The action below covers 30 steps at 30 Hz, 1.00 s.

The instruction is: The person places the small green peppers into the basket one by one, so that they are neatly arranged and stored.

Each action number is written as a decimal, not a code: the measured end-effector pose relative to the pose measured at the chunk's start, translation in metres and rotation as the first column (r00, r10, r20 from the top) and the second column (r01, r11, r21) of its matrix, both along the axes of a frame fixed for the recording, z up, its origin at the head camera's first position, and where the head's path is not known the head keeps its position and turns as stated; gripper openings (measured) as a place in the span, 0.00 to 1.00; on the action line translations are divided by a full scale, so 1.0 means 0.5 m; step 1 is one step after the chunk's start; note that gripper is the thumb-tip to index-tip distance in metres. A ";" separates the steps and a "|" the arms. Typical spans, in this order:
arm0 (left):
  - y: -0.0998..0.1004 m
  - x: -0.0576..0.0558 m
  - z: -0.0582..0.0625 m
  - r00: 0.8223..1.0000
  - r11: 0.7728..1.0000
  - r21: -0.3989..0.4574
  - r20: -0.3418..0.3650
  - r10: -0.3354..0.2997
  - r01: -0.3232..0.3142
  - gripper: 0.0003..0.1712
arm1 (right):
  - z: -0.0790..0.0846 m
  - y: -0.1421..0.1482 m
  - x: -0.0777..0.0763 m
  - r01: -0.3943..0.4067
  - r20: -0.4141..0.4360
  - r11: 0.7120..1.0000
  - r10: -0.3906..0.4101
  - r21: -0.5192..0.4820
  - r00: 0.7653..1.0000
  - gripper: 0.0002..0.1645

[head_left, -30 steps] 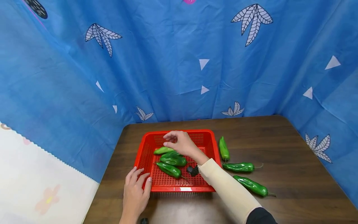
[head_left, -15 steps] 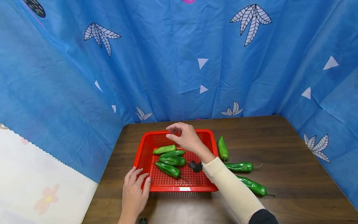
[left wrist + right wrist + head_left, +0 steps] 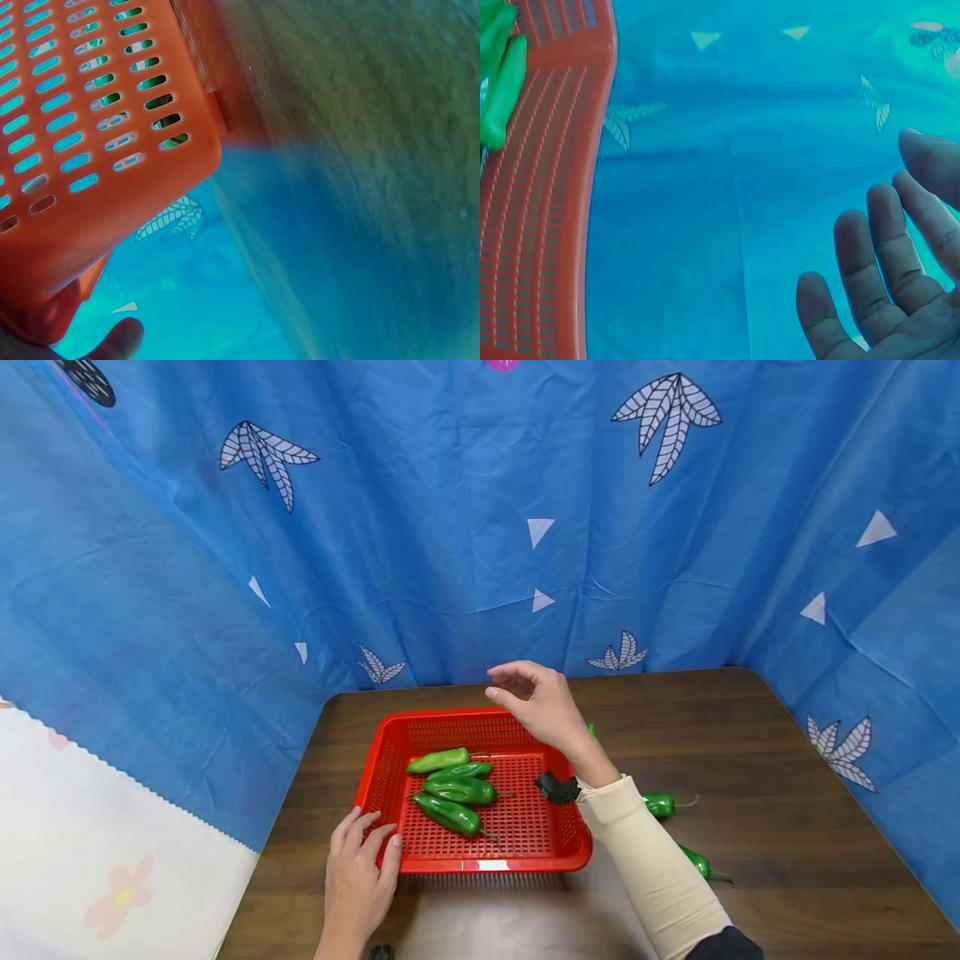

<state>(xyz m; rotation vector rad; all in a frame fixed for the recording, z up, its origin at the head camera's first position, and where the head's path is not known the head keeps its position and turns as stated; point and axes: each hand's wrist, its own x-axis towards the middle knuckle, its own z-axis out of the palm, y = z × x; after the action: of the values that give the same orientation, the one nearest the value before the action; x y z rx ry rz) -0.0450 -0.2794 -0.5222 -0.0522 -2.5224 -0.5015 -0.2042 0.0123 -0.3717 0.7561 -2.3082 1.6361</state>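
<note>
Inside a red plastic basket (image 3: 525, 865) lie several green peppers, among them a pale green pepper (image 3: 438, 761) at the back and a dark green pepper (image 3: 448, 815) at the front. My left hand (image 3: 360, 868) rests at the basket's front left corner, fingers over the rim. In the left wrist view the slotted basket wall (image 3: 97, 97) fills the upper left, with a fingertip below it. My right hand (image 3: 543, 706) is raised over the basket's back right rim with nothing in it. The right wrist view shows its fingers (image 3: 889, 262) spread and loosely bent, away from the basket (image 3: 570, 187).
Right of the basket, partly behind the right forearm, lie more peppers on the brown wooden table (image 3: 787, 793): one pepper (image 3: 660, 805) farther back, another pepper (image 3: 696, 862) nearer. A blue patterned curtain (image 3: 450, 527) hangs behind and beside the table.
My right hand has moved right and up, away from the peppers in the basket, uncovering the pale green one. The right forearm now covers more of the table peppers. My left hand stays at the rim.
</note>
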 end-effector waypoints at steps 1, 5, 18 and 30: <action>-0.001 0.000 0.001 1.000 1.000 0.000 0.002 0.001 -0.001 0.12 | 0.000 0.008 -0.002 0.009 0.004 1.000 -0.009 -0.006 1.000 0.15; -0.003 -0.001 0.002 1.000 1.000 0.000 0.007 0.003 -0.003 0.12 | -0.002 0.044 -0.003 0.060 0.008 0.998 -0.060 -0.013 0.998 0.16; -0.006 0.002 -0.005 1.000 1.000 -0.013 0.003 0.002 -0.002 0.13 | -0.044 0.155 0.008 0.217 0.012 0.976 -0.217 0.007 0.976 0.18; -0.001 0.001 -0.003 1.000 1.000 -0.011 -0.020 -0.012 0.012 0.12 | -0.097 0.245 0.032 0.344 0.047 0.938 -0.346 0.042 0.937 0.19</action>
<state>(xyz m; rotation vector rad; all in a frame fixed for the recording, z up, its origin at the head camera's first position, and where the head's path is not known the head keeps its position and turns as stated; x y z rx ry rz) -0.0445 -0.2801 -0.5235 -0.0762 -2.5069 -0.4899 -0.1884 0.1349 -0.4200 0.2893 -2.3443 1.4776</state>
